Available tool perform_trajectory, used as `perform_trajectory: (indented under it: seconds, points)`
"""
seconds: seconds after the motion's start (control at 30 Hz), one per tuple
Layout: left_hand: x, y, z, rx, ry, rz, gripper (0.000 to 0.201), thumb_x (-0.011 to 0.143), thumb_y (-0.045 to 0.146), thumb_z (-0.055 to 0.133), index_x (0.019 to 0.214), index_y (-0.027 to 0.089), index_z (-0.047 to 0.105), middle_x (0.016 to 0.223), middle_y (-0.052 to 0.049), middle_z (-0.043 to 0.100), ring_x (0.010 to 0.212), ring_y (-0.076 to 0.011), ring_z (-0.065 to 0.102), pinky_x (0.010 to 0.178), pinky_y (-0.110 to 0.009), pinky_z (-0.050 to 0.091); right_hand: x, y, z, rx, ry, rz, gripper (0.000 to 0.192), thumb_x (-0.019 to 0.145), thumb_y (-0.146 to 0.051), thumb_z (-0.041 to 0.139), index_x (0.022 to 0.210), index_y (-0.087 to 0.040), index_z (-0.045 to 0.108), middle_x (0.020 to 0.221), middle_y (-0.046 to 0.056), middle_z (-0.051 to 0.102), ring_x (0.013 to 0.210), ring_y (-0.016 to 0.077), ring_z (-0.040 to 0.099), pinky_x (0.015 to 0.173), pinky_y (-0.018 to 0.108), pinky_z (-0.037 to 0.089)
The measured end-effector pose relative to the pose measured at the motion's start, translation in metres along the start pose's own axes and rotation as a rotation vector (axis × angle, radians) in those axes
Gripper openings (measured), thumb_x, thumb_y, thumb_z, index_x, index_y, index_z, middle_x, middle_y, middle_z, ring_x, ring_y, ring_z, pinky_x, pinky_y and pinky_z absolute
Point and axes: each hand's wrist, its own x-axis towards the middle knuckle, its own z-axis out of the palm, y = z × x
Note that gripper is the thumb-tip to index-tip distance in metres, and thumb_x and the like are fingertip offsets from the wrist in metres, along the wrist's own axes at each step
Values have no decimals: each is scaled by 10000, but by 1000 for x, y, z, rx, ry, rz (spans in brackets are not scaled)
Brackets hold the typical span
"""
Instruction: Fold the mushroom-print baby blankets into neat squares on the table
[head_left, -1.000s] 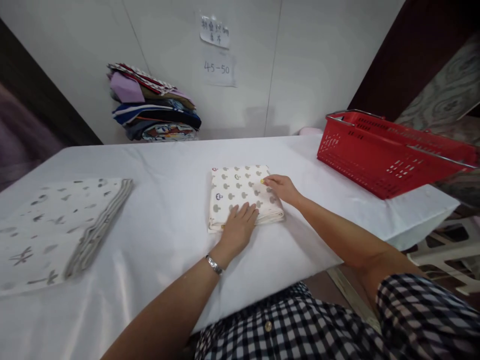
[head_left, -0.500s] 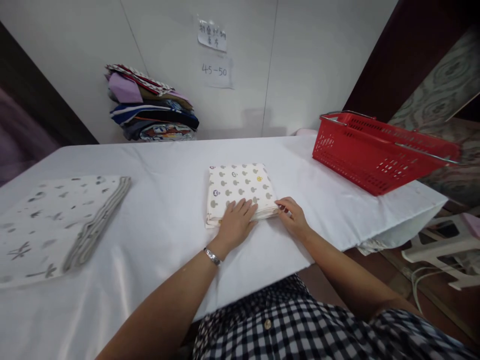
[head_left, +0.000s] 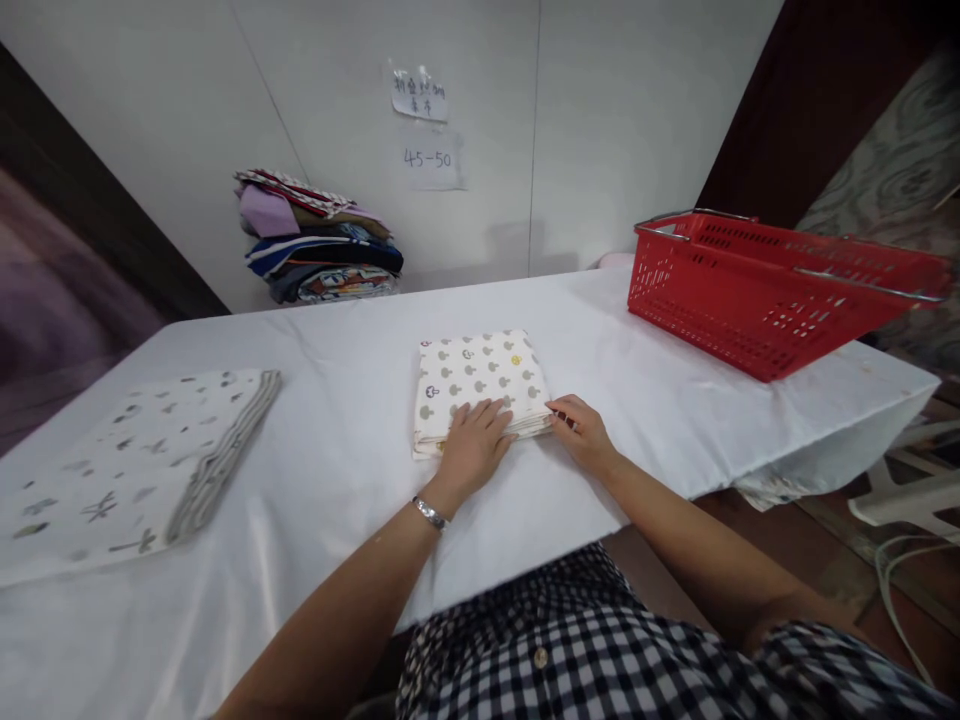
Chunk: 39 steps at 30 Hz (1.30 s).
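A folded cream cloth [head_left: 476, 378] printed with small grey mushrooms lies in the middle of the white table [head_left: 352, 470]. My left hand [head_left: 472, 447] rests flat on the cloth's near edge, fingers spread. My right hand [head_left: 581, 432] touches the cloth's near right corner, its fingers curled at the folded layers. A metal bracelet sits on my left wrist.
A stack of folded patterned sheets [head_left: 135, 462] lies at the table's left. A red plastic basket [head_left: 772, 285] stands at the right end. A pile of folded colourful fabrics [head_left: 319, 240] leans against the back wall under two paper notes [head_left: 424, 130]. White plastic stools stand at the lower right.
My right hand slid from the cloth's far right side down to its near right corner. My left hand stayed on the near edge. The view shifted slightly.
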Motion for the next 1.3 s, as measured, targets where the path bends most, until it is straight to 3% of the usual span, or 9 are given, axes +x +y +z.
perform_trajectory:
  seconds: [0.27,0.57,0.8,0.97,1.1,1.3]
  points:
    - [26,26,7,-135,44,-1,279,934,283,407,1143,211,576,1120,-68,615,1027,-199,539,887,-379,418,1,3,-1,9,-21,-18,249,838,-265,506,1041,-213,641,895,51,594,711,152,564,587,286,472]
    - [37,33,16,-99,55,-61,259,947,279,382,1011,204,621,943,-47,620,890,-189,528,764,-333,405,0,3,-1,7,8,-18,259,817,-232,496,1032,-206,639,907,44,622,703,146,559,645,294,474]
    - [34,33,20,-116,95,-62,217,940,242,390,1031,198,582,983,-50,624,916,-190,543,790,-334,413,1,5,1,34,35,-16,254,803,-230,500,1006,-201,649,879,39,627,680,142,554,659,292,476]
    - [32,31,24,-184,182,-58,185,908,149,395,994,181,555,1164,-66,577,982,-177,554,805,-311,440,1,4,2,54,45,4,228,796,-229,508,972,-205,651,863,29,629,657,133,542,647,283,470]
    - [31,31,26,-169,168,1,203,865,98,427,947,200,583,1246,-59,543,1033,-184,546,830,-320,447,1,6,3,88,57,9,212,782,-208,526,954,-197,649,831,21,628,630,122,532,614,264,458]
    - [32,34,25,-52,148,20,190,898,207,456,1009,237,607,1279,-50,539,1014,-199,555,850,-359,442,1,7,3,101,59,17,220,757,-168,526,936,-207,648,826,14,621,628,121,527,594,254,450]
